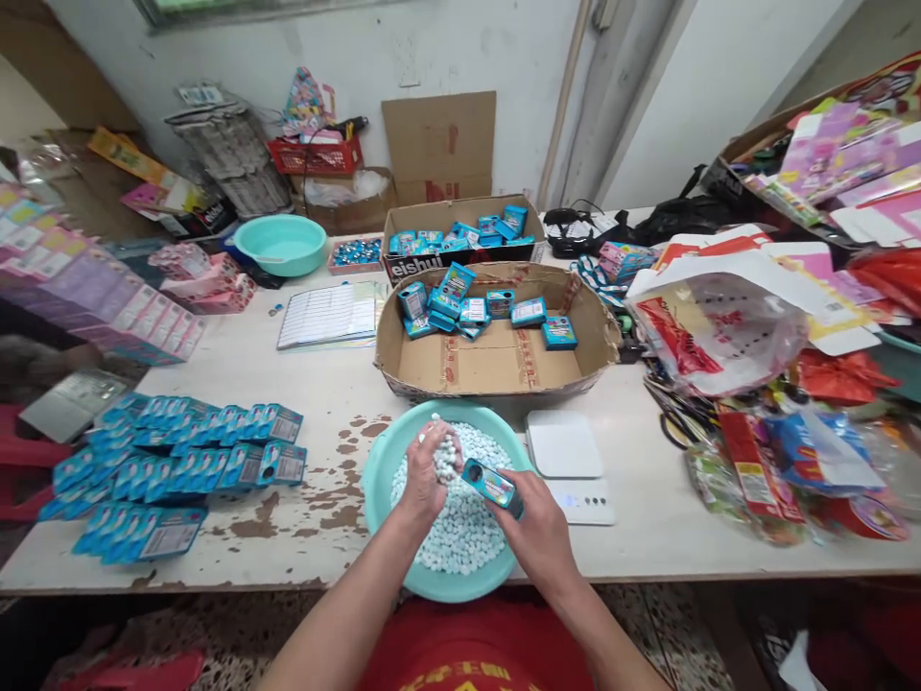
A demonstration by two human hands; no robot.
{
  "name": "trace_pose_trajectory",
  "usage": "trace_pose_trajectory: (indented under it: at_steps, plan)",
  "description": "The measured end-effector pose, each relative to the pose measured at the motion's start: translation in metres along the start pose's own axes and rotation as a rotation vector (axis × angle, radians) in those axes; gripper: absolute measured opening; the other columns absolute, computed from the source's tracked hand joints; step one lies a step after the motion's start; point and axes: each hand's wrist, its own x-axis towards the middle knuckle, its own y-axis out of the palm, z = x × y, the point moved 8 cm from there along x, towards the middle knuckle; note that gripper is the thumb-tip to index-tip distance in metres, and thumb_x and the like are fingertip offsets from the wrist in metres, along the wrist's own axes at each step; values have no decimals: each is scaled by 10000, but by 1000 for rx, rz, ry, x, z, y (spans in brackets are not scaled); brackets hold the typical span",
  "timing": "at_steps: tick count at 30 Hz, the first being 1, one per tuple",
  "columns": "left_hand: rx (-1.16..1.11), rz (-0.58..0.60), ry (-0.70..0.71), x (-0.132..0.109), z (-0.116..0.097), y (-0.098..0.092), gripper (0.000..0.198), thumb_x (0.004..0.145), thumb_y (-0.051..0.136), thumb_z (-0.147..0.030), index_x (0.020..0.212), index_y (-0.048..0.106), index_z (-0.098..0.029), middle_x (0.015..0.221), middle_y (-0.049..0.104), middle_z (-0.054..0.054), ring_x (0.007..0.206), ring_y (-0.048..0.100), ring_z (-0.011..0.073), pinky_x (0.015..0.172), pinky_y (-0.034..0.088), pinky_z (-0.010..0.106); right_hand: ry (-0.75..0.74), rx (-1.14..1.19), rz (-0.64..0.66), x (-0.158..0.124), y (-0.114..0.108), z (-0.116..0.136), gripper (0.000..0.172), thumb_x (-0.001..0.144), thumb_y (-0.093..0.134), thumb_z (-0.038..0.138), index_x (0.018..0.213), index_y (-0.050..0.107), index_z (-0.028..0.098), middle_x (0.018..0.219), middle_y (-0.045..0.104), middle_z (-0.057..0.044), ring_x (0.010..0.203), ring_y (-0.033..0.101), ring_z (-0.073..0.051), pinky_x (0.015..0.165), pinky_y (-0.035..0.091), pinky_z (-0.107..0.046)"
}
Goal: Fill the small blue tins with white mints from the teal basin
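Over a mint-green basin (375, 480) full of small whitish pellets (460, 547), my left hand (424, 470) is closed around a heap of the same pellets. A blue printed tin (490, 485) is gripped in my right hand (538, 528), tilted, its dark round spot facing the left hand. The tin's near end is hidden by my fingers. Just right of the basin lies a white digital scale (565, 451). Behind the basin, an open cardboard box (496, 369) holds several similar blue tins (453, 297).
Rows of blue packages (194, 451) stand at the left. A second box (403, 216) of blue tins and a lined paper sheet (327, 315) are farther back. Plastic bags (720, 326) and scissors (676, 427) crowd the right. An upper-left green basin (280, 245) sits near the wall.
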Motion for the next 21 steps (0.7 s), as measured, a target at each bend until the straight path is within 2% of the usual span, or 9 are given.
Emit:
trace_pose_trajectory:
  at_steps: [4, 7, 11, 21]
  plan:
    - [-37, -68, 73, 2, 2, 0, 249, 674, 680, -378, 692, 545, -170, 622, 585, -15, 513, 557, 116, 527, 433, 250, -13, -83, 34, 3, 19, 3, 218, 795, 628, 272, 1002, 601, 211, 900, 639, -59, 870, 600, -249, 749, 467, -358]
    - [-41, -109, 130, 5, 5, -8, 297, 697, 657, -419, 603, 542, -162, 566, 564, -10, 522, 562, 131, 525, 430, 259, -20, -141, 85, 4, 26, 7, 248, 773, 651, 221, 1015, 595, 204, 913, 641, -61, 896, 600, -258, 767, 461, -367]
    - [43, -65, 136, 10, 4, -8, 346, 704, 645, -432, 527, 522, -162, 489, 513, -13, 469, 523, 121, 492, 405, 253, -13, -181, 150, 3, 32, 11, 293, 746, 681, 190, 1026, 596, 199, 940, 650, -68, 921, 602, -272, 765, 455, -376]
    - [90, -61, 178, 10, -8, -5, 309, 704, 660, -380, 555, 494, -165, 533, 500, -30, 472, 490, 89, 493, 389, 230, 3, -71, 108, 9, 29, 20, 259, 747, 671, 218, 999, 614, 201, 924, 641, -65, 905, 597, -253, 773, 460, -362]
